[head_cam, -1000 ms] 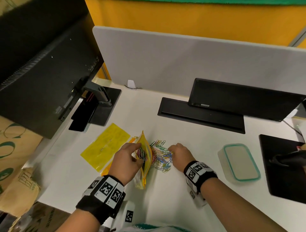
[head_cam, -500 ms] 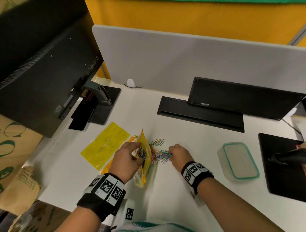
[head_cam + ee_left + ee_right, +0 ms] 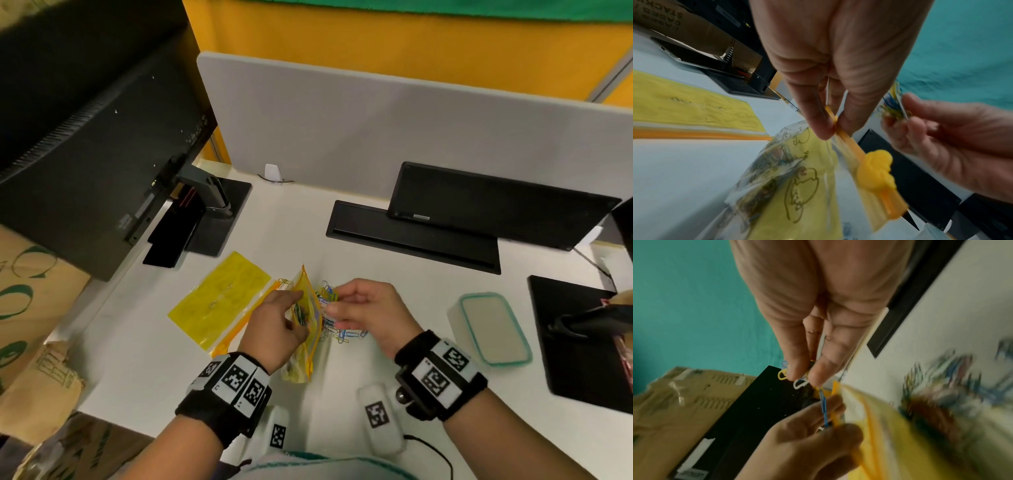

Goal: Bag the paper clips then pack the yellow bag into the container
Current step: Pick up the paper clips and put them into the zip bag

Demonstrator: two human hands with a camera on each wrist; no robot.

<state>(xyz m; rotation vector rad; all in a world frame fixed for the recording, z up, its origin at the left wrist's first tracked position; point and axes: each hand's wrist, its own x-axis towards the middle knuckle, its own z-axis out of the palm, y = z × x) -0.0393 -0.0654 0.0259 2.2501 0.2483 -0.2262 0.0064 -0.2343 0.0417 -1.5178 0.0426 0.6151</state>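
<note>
My left hand (image 3: 274, 322) pinches the orange zip rim of a yellow zip bag (image 3: 308, 305), holding it up on edge with its mouth open; several clips lie inside it. The left wrist view shows thumb and finger on the rim (image 3: 838, 128) beside the yellow slider (image 3: 875, 172). My right hand (image 3: 363, 308) pinches a small bunch of coloured paper clips (image 3: 801, 379) right at the bag's mouth. More loose paper clips (image 3: 342, 332) lie on the desk under that hand. The lidded container (image 3: 493, 329) with a teal rim sits to the right.
A second yellow bag (image 3: 219, 298) lies flat to the left. A monitor (image 3: 96, 144) and its stand fill the left rear, a black tablet on a dock (image 3: 479, 205) stands behind, and a black pad (image 3: 582, 342) lies at far right. A grey divider closes the desk's back.
My right hand has risen from the clip pile on the desk with a bunch of clips and moved left to the bag's mouth. The left hand has kept its hold on the bag.
</note>
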